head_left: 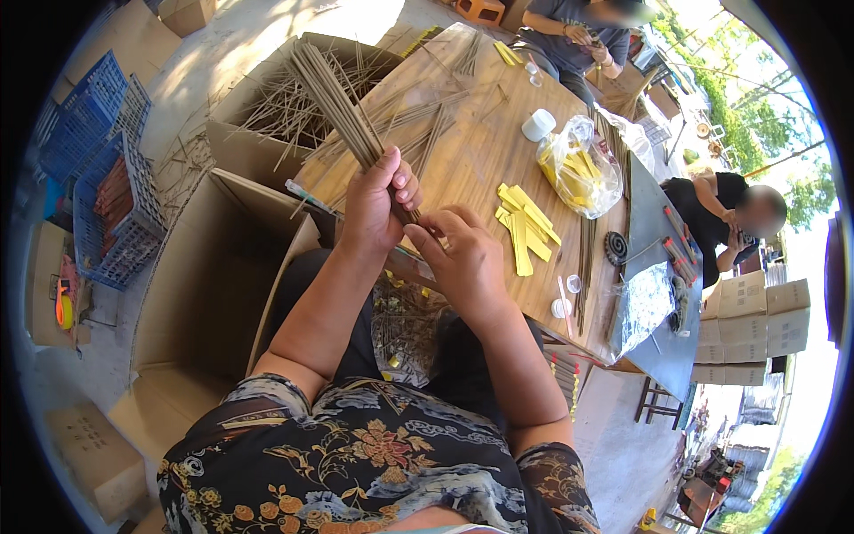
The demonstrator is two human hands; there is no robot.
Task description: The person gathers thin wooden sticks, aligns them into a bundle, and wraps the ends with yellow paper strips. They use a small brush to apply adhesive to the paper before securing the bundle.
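Note:
A bundle of thin brown sticks [342, 107] slants up and to the left over the table's near edge. My left hand [378, 200] is wrapped around its lower part, thumb along the front. At the bundle's bottom end, my right hand [461, 254] has its fingers bent and pinched together against the sticks; its fingertips are partly hidden. Right of my hands, yellow paper strips [525, 227] lie in a loose pile on the wooden table [471, 160]. Behind them sits a clear plastic bag [580, 169] holding more yellow strips.
Left of the table stand a carton of loose sticks [294, 111] and an open cardboard box [205, 276]. Blue crates [116, 214] are stacked farther left. A white cup [538, 125] and a black coil [616, 247] rest on the right. Two people work across the table.

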